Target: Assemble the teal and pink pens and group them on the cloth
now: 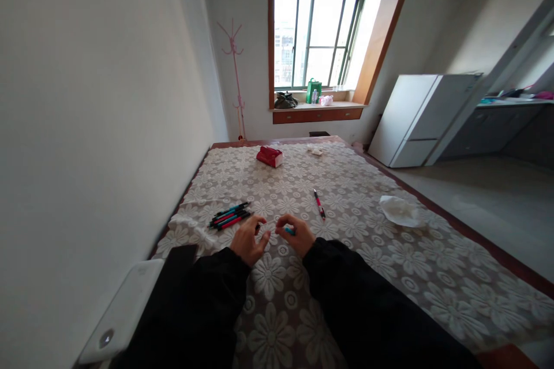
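Observation:
Close together over the table, my two hands face each other with a small gap between the fingertips. My right hand (296, 233) is curled round a teal pen (289, 231), most of which the fingers hide. The fingers of my left hand (250, 243) are bent, with thumb and forefinger apart; a small dark thing (258, 226) shows within them, too hidden to name. Beside the left hand lies a pile of pens (229, 216), several in black, teal and red. A single red and black pen (319, 204) lies apart, beyond the right hand.
A floral lace cloth (270, 323) covers the table. On it are a red packet (269, 156), a crumpled white tissue (401, 211) and a small pale scrap (315, 151). A white device (123, 308) and a dark flat object (184, 256) lie at left by the wall.

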A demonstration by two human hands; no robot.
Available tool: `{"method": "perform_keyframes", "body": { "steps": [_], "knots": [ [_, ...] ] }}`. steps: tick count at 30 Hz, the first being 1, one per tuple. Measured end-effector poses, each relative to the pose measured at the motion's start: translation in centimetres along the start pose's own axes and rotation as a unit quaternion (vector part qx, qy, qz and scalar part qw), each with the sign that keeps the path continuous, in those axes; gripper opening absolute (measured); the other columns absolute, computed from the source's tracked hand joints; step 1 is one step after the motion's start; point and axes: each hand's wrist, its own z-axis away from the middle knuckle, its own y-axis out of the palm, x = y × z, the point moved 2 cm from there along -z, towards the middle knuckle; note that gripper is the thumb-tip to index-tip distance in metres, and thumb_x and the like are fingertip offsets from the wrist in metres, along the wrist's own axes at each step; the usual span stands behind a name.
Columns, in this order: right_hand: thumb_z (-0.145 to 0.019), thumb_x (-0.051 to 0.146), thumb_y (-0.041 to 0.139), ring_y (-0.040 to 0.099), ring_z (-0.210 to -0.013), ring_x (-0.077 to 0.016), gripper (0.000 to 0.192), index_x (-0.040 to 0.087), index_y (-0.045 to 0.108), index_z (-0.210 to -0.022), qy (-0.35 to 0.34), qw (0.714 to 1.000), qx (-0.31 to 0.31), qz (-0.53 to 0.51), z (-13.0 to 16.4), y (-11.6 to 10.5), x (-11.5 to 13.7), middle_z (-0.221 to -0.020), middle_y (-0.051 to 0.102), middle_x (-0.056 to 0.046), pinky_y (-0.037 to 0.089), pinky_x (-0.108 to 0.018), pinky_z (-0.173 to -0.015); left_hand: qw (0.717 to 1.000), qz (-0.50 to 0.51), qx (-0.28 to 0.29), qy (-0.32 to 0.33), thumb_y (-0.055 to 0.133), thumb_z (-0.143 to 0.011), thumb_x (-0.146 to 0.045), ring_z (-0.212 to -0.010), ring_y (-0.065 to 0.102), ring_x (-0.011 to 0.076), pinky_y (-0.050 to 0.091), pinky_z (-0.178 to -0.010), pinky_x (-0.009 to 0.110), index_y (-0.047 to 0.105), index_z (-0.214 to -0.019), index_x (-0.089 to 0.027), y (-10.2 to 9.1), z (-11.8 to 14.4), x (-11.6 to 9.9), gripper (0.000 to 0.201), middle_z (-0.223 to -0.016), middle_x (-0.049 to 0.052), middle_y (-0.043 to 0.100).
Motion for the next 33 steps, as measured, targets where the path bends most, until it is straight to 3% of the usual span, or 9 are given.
{"method": "perform_keyframes", "body": {
  "steps": [9, 18, 25, 33],
  "knots": [
    [-0.078, 0.034, 0.067, 0.063, -0.073, -0.0157, 0.018, 0.018, 0.061, -0.083, 0.012, 0.998, 0.024, -0.050, 0.20, 0.38, 0.13, -0.077, 0.067, -0.001, 0.049, -0.026, -0.064, 0.998, 0.011, 0.012, 0.055, 0.051, -0.090, -0.035, -0.066, 0.053, 0.0140, 0.042, -0.062, 0.025, 0.064, -0.095, -0.018, 0.35, -0.11, 0.10, 0.022, -0.072, 0.002, 0.056],
    [-0.080, 0.033, 0.065, 0.063, -0.070, -0.0147, 0.017, 0.019, 0.056, -0.083, -0.006, 0.998, 0.038, -0.049, 0.33, 0.71, -0.29, -0.076, 0.065, 0.000, 0.049, -0.025, -0.062, 0.998, 0.023, 0.022, 0.062, 0.052, -0.091, -0.035, -0.068, 0.055, 0.0135, 0.043, -0.063, 0.024, 0.067, -0.091, -0.019, 0.51, -0.14, 0.19, 0.022, -0.073, 0.002, 0.058],
    [-0.080, 0.030, 0.063, 0.054, -0.064, -0.0104, 0.013, 0.018, 0.057, -0.082, -0.036, 0.999, 0.028, -0.006, 0.29, 0.50, 0.07, -0.074, 0.058, 0.002, 0.044, -0.021, -0.060, 0.997, 0.042, 0.023, 0.062, 0.055, -0.090, -0.032, -0.076, 0.059, 0.0146, 0.045, -0.068, 0.025, 0.069, -0.102, -0.023, 0.62, -0.12, 0.30, 0.021, -0.081, 0.003, 0.064],
    [-0.081, 0.030, 0.061, 0.041, -0.051, -0.0068, 0.013, 0.018, 0.059, -0.085, -0.033, 0.998, 0.036, 0.030, 0.42, 0.34, 0.54, -0.064, 0.051, 0.005, 0.032, -0.019, -0.050, 0.998, 0.039, 0.012, 0.049, 0.056, -0.089, -0.033, -0.077, 0.063, 0.0155, 0.046, -0.068, 0.025, 0.068, -0.095, -0.021, 0.47, -0.05, 0.18, 0.018, -0.084, 0.004, 0.070]
  ]
}}
